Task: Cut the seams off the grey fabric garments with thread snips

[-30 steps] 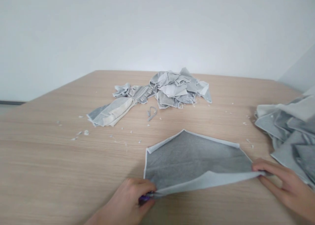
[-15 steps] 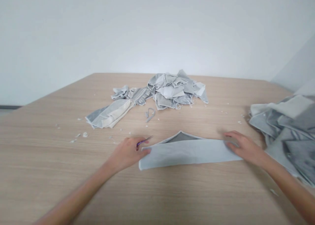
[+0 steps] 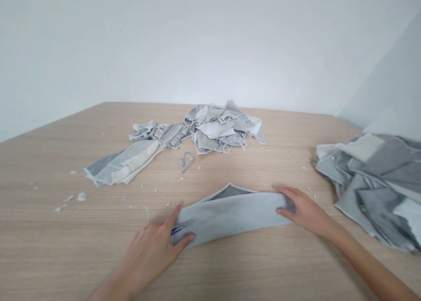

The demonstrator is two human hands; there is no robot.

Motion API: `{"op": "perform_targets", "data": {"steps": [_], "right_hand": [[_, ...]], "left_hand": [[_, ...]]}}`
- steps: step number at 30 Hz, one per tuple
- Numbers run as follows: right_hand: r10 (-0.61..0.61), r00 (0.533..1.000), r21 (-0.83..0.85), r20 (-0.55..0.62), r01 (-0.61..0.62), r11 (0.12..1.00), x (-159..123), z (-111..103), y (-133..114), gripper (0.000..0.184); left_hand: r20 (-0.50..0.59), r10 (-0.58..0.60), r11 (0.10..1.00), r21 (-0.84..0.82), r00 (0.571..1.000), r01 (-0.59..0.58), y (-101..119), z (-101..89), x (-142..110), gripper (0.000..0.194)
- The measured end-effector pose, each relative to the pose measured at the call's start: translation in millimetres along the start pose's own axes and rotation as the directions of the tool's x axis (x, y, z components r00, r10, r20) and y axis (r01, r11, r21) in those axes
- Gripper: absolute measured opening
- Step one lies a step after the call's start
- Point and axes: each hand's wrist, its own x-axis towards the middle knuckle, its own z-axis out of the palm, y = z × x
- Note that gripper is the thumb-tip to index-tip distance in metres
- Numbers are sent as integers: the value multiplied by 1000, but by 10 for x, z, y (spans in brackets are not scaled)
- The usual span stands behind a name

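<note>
A folded strip of light grey cloth [image 3: 230,220] lies on the table before me, with a darker flap [image 3: 226,192] peaking behind its back edge. My left hand [image 3: 153,248] is at the strip's left end, thumb and index finger apart over it. In that hand is a small purple-handled tool [image 3: 176,230] with a thin metal point; its exact kind is unclear. At the other end, my right hand [image 3: 304,209] grips the cloth, fingers at the back corner and thumb on top.
A heap of grey and white cloth pieces [image 3: 217,127] lies at the back, joined by a striped piece [image 3: 171,134] and a long piece [image 3: 121,163]. A grey loop of cord [image 3: 187,161] and scraps [image 3: 81,197] dot the table [image 3: 66,248]. More folded cloth [image 3: 368,178] is piled at right.
The view has shifted, so the heaps sit further left. My left hand has come nearer me and the tool now points over the cloth. The strip's left end has swung towards me.
</note>
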Motion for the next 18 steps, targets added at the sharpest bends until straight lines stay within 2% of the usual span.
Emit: {"op": "perform_targets", "data": {"steps": [3, 5, 7, 10, 12, 16, 18], "right_hand": [[4, 1000, 23, 9, -4, 1000, 100, -10, -30, 55], [-2, 999, 44, 43, 0, 999, 140, -31, -70, 41], [-3, 996, 65, 86, -2, 998, 158, -62, -110, 23], [-8, 992, 101, 127, -5, 995, 161, -111, -144, 26], [-15, 991, 130, 134, -3, 991, 159, -138, -147, 27], [-14, 991, 182, 134, -10, 983, 143, -167, -153, 25], [0, 990, 202, 139, -29, 979, 126, -175, -173, 23]], "left_hand": [[7, 1, 1000, 11, 1000, -1, -9, -5, 63, 61], [9, 19, 1000, 13, 1000, -19, -42, -15, 105, 44], [26, 53, 999, -3, 998, -53, -77, -26, 144, 36], [62, 96, 994, -55, 993, -93, -109, -51, 197, 33], [48, 81, 995, -70, 996, -77, -118, -75, 227, 33], [-1, 56, 997, -45, 998, -56, -118, -107, 280, 52], [10, 91, 995, -41, 996, -90, -112, -101, 311, 44]]}}
